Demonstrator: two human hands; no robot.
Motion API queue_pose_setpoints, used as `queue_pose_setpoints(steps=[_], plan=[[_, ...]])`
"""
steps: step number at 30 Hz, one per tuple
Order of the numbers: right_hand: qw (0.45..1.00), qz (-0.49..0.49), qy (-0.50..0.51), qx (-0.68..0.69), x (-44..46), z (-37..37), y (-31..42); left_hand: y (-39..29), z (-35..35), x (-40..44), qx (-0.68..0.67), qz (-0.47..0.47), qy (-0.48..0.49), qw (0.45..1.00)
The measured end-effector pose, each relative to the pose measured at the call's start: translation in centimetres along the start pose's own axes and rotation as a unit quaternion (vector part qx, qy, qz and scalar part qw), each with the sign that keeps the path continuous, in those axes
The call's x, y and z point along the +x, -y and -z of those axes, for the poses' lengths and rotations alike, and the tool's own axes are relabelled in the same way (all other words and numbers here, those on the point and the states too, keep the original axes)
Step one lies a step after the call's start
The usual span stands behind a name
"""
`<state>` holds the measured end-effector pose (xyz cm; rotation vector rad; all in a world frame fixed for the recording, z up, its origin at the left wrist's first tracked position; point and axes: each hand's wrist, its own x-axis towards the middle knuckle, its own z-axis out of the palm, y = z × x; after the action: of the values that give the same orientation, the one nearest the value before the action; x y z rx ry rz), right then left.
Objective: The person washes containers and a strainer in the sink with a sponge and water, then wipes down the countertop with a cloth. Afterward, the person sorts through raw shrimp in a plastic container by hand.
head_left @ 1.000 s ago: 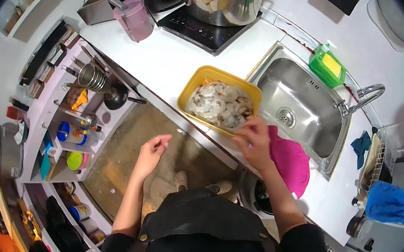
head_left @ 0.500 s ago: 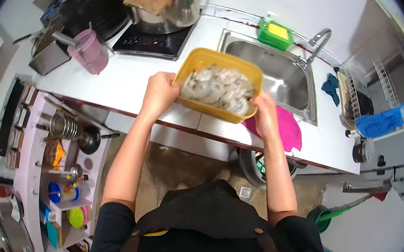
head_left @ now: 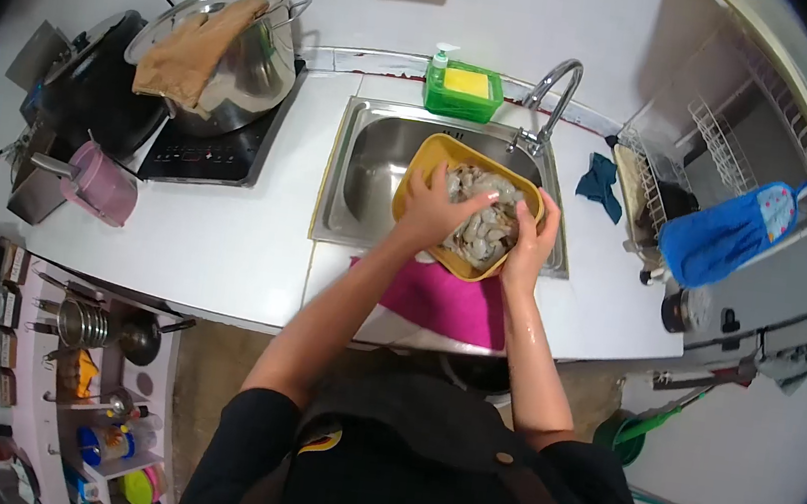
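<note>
A yellow tub point(head_left: 417, 164) of greyish shrimp point(head_left: 483, 230) is held tilted over the steel sink point(head_left: 368, 152). My left hand point(head_left: 437, 208) lies over the tub's left side, its fingers spread across the rim and against the shrimp. On the right side, my right hand point(head_left: 532, 243) grips the tub's wall, with the thumb inside over the shrimp. Behind the tub stands the tap point(head_left: 555, 99); whether water runs is hard to tell. A pink cloth point(head_left: 448, 303) lies at the counter's front edge, below the tub.
A green soap caddy with a yellow sponge point(head_left: 467, 82) stands behind the sink. At left are a large pot point(head_left: 248, 67) on a black cooktop point(head_left: 196, 154) and a pink pitcher point(head_left: 107, 183). Right of the sink are a dark cloth point(head_left: 600, 186), a dish rack and a blue towel point(head_left: 717, 240).
Both hands have carried the tub from the counter's front edge to over the sink. My left hand has shifted from the tub's left end onto its rim and shrimp. The view has turned right.
</note>
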<state>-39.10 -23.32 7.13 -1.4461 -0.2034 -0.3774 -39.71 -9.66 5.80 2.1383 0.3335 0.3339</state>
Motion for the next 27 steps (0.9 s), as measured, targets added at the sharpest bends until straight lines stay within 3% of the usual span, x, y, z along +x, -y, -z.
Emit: queue_pose_setpoints(steps=[1,4,7,10,16,27], plan=[[1.0,0.007,-0.006,-0.01,0.8,0.0,-0.5,-0.3,-1.4,1.0,0.021,0.052,0.016,0.998],[0.997,0.049,-0.006,-0.052,3.1,-0.1,-0.9,-0.2,-3.8,2.6,-0.067,-0.011,0.051,0.996],[0.991,0.081,0.02,-0.102,4.5,-0.4,0.8,-0.7,-5.1,3.0,-0.118,0.018,0.027,0.992],[0.997,0.051,0.029,-0.041,5.9,-0.5,-0.4,-1.8,-5.0,3.6,-0.131,0.038,0.0,0.991],[0.98,0.127,0.029,-0.153,5.4,-2.7,1.5,-2.6,-5.8,5.1,-0.227,0.045,-0.049,0.972],[0.974,0.149,-0.005,-0.169,4.9,-4.5,2.9,-3.6,-4.9,5.6,-0.271,0.038,-0.034,0.961]])
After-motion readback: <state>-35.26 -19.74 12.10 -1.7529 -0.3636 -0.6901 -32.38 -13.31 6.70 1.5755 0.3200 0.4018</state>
